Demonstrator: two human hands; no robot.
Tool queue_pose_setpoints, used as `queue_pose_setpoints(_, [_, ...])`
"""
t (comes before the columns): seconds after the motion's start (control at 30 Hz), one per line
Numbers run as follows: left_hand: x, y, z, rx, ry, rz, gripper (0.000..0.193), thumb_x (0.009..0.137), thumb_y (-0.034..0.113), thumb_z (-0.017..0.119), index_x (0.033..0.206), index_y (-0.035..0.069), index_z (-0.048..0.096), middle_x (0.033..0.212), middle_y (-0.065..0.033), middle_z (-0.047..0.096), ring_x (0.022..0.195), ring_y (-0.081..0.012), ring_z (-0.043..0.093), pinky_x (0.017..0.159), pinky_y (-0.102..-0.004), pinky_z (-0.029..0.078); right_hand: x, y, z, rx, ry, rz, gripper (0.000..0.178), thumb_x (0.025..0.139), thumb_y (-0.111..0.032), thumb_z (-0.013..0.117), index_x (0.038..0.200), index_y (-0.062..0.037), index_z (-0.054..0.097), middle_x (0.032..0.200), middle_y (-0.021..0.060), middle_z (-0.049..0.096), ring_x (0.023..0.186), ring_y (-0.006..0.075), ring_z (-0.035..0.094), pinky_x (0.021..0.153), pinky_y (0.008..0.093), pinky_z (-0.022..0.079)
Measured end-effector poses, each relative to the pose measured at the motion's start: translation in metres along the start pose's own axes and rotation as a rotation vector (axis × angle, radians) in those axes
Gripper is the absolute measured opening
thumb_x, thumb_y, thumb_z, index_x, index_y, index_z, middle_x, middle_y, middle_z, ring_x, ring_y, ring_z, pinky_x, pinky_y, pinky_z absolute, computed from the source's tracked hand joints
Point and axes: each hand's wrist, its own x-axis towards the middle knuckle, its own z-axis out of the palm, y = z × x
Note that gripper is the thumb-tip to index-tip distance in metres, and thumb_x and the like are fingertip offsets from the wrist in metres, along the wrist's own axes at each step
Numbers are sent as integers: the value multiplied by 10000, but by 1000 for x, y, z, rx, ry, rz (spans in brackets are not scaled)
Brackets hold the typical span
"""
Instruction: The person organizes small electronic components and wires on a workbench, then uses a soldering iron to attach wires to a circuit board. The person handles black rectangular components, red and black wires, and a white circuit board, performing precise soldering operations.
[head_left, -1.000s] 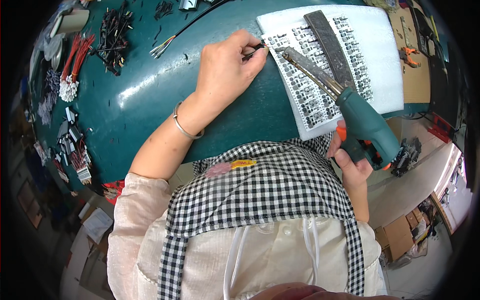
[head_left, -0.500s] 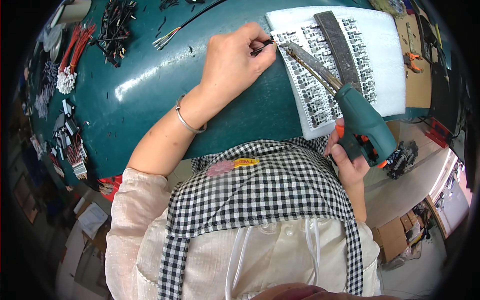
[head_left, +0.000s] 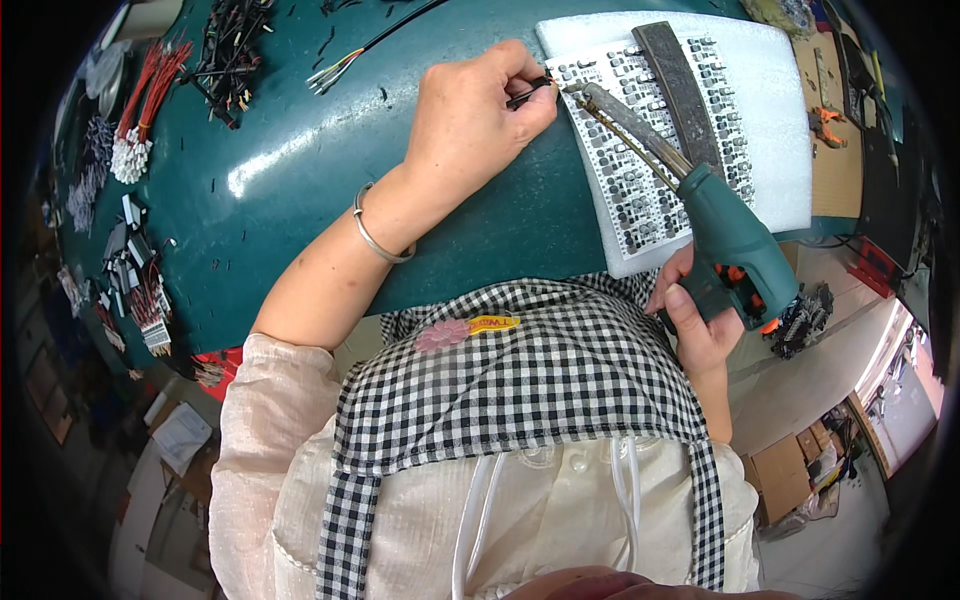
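My left hand [head_left: 470,120] is closed in a pinch on a short black wire [head_left: 524,98], holding its end at the left edge of a white circuit board panel [head_left: 640,225]. Rows of small dark parts cover that panel. In my right hand [head_left: 702,325] is a green soldering gun [head_left: 738,235], gripped by its handle, my fingers wrapped round the trigger side. The gun's metal tip points up and left, close to the wire end; whether they touch is too small to tell. A dark flat bar [head_left: 677,95] lies across the panel, which rests on a white foam pad [head_left: 783,130].
On the green table [head_left: 330,200], red wires with white connectors [head_left: 135,150], black wires [head_left: 222,65] and grey rectangular parts [head_left: 122,262] lie to the left. A multi-core cable [head_left: 370,48] lies at the far side. Orange-handled pliers [head_left: 828,125] sit beyond the foam's right edge.
My left hand and the wire have shifted slightly right. The soldering gun has moved a little right too, and the orange trigger by my right fingers no longer shows.
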Motion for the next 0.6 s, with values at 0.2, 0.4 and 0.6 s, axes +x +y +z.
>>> queue_pose_setpoints(0.2, [0,0,0,-10,-5,-4,147,770,148,719,821,26,655,705,-51,681,619,-92,636,583,-226,510,8,-13,-4,244,86,-13,569,774,-149,702,1192,108,416,769,104,520,594,160,518,492,280,478])
queue_pose_setpoints(0.4, [0,-1,-1,-15,-7,-1,144,772,143,714,819,21,654,708,-52,681,614,-91,632,580,-226,508,10,-13,-7,266,60,-43,638,785,-144,702,1255,146,383,747,102,528,558,157,515,492,268,477])
queue_pose_setpoints(0.6, [1,0,-1,-34,-10,-18,143,757,136,705,827,21,658,708,-77,679,604,-137,641,569,-253,512,13,-11,-6,319,38,-77,664,805,-163,696,1281,150,355,768,113,533,601,165,532,511,280,496])
